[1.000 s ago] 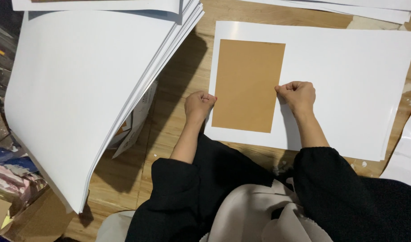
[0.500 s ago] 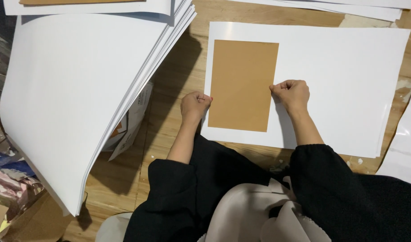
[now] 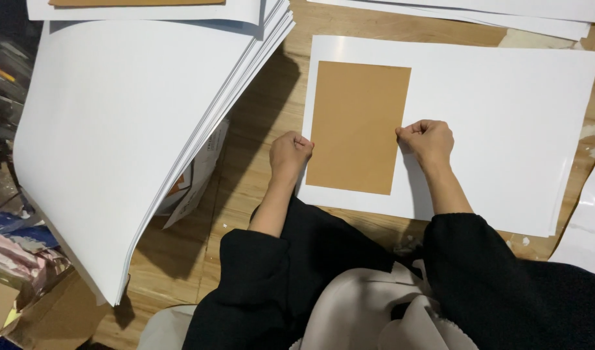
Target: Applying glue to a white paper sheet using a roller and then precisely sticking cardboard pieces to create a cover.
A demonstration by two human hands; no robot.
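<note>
Hands at work over paper on a wooden floor (image 3: 258, 188), seen from above. Brown card (image 3: 357, 127), a plain kraft-coloured rectangle, lying flat on the left part of a large white sheet (image 3: 505, 123), long axis running straight away from the body, short edges near and far. Left hand (image 3: 290, 154) curled into a loose fist at the card's left long edge, near its lower half, knuckles up, fingertips tucked under so that pinching the edge or only pressing on it cannot be told. Right hand (image 3: 428, 140) likewise curled shut at the card's right long edge, about midway along, thumb and fingers bunched at the edge, exact grip hidden. Card directly between the two hands, just ahead of the body, both hands touching or nearly touching it, neither clearly nearer; left hand sitting slightly closer to the body than the right. White sheet lying landscape, reaching well to the right of the card, its near edge just beyond the black sleeves (image 3: 485, 272). To the left, a thick stack of white sheets (image 3: 129, 123), tilted and overhanging, casting a shadow on the floor beside the left hand, well apart from the card. More white sheets (image 3: 479, 10) along the top edge. Clutter and a cardboard box (image 3: 25, 311) at lower left
</note>
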